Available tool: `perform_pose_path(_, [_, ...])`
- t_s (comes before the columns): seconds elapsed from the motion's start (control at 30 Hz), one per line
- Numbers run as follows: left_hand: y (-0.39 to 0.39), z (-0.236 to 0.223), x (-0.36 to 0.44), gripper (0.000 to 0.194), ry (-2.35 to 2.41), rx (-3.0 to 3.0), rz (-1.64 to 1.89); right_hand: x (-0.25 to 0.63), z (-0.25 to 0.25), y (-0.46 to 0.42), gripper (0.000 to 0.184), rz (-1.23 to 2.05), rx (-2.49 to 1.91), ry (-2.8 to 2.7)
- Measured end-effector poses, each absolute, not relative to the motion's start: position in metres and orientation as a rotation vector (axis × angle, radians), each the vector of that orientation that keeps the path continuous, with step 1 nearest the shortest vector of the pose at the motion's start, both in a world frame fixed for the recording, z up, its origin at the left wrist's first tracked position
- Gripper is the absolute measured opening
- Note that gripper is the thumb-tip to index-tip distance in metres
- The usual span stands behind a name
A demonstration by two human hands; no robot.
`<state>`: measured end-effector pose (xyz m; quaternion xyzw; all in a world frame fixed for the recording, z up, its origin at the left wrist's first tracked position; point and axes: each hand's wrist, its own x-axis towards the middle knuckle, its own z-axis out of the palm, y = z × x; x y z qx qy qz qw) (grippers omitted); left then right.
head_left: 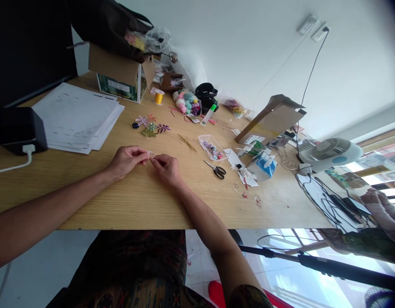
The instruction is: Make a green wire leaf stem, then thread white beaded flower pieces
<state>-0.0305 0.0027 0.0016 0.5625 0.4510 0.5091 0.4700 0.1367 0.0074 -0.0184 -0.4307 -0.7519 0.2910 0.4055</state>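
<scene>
Delicately, hands pinching thin wire loop, wood-grain tabletop

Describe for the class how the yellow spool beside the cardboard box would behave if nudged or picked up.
The yellow spool stands on its flat end, so a light nudge probably wouldn't topple it. Its round body looks likely to roll if it tips over. It also looks small and probably light, so it should lift easily.
</scene>
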Motion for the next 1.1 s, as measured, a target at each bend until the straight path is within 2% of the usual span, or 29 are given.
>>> perform_pose_path(0.3, [0.004, 0.002, -0.028, 0.02, 1.186, 1.174, 1.294, 0.133, -0.012, 0.0, 0.017, 0.629, -1.045, -2.118])
perform_pose_path(0.5, [0.009, -0.007, -0.035, 0.018, 1.332, 1.726, 1.265, 0.138, -0.006, -0.002, 0.023, 0.393, -0.991, -2.185])
perform_pose_path(0.67, [0.006, -0.006, -0.033, 0.021, 1.085, 2.052, 1.127, 0.145, -0.004, 0.009, 0.023, 0.422, -1.096, -1.939])
perform_pose_path(0.9, [0.002, 0.004, -0.029, 0.02, 1.081, 1.532, 1.225, 0.143, -0.016, 0.017, 0.027, 0.953, -1.171, -1.705])
perform_pose_path(1.0, [0.003, 0.008, -0.028, 0.023, 1.073, 1.246, 1.305, 0.138, -0.017, 0.012, 0.026, 0.929, -1.138, -1.78])
perform_pose_path(1.1, [0.004, 0.008, -0.027, 0.024, 1.075, 1.094, 1.329, 0.133, -0.015, 0.006, 0.021, 0.773, -1.071, -1.927])
